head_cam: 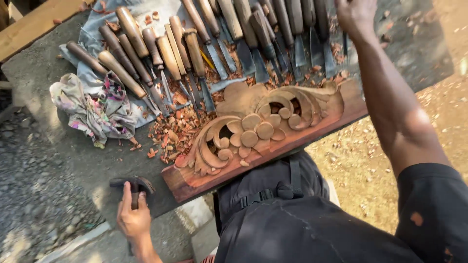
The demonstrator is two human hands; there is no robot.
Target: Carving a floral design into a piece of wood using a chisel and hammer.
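While chisels (195, 48) lie on cloth (92, 39) behind the carved board (263, 131), left hand (132, 216) grips a mallet (132, 186); right hand (356, 17) reaches among them, its grip unclear.

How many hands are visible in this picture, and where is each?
2. The left hand is at the lower left, gripping a dark mallet near the carved wooden panel. The right hand reaches to the top right over the chisels; the frame partly cuts it off.

A carved wooden panel (258, 131) lies across the near tabletop (58, 160), with red wood chips (173, 134) beside it. A crumpled patterned rag (95, 107) sits far left.
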